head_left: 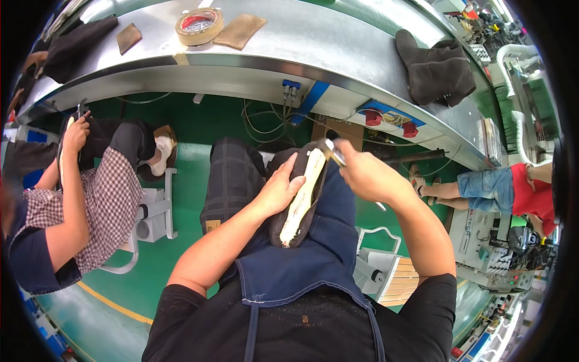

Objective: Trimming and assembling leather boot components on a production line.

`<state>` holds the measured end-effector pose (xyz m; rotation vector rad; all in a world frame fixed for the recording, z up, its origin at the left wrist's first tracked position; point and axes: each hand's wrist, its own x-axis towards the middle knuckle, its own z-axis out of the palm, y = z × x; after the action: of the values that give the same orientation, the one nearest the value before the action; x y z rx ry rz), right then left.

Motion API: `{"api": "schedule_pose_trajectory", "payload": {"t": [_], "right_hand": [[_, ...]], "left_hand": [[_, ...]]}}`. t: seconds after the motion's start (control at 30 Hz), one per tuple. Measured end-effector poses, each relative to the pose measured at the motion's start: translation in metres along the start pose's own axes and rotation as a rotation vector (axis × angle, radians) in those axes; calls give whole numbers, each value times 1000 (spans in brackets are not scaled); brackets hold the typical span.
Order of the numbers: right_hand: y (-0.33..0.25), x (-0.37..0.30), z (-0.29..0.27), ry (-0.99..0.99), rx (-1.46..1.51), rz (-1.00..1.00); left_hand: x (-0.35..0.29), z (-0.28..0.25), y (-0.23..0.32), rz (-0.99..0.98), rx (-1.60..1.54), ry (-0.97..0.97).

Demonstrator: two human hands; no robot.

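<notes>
Steadying a dark, pale-soled shoe [303,199], sole up on the navy apron [295,270], with the left hand [282,188] laid along its side, fingers nearly straight and thumb spread apart. Clasping a metal tool [335,154], too blurred to identify, in the curled fingers of the right hand [365,175] just beside the shoe's far end. Facing a metal bench [325,30] with a tape roll [199,37] and dark boot [437,69] on top

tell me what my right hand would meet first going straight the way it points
Most likely the far end of the dark shoe: the right hand points up and leftward, with the metal tool in its grip leading. Depth is unclear, so contact is hard to judge.
</notes>
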<state>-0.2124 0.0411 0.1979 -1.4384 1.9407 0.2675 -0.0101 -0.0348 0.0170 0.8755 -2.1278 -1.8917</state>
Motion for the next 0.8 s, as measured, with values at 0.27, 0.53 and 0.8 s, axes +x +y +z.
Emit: {"api": "schedule_pose_trajectory", "payload": {"t": [0.27,0.53,0.8], "right_hand": [[12,27,53,247,40,-154],[30,33,82,753,330,-400],[11,23,70,661,226,-412]], "left_hand": [[-2,1,7,-32,-27,-10],[-9,7,-1,-3,-14,5],[-15,8,-3,-1,-2,27]]}}
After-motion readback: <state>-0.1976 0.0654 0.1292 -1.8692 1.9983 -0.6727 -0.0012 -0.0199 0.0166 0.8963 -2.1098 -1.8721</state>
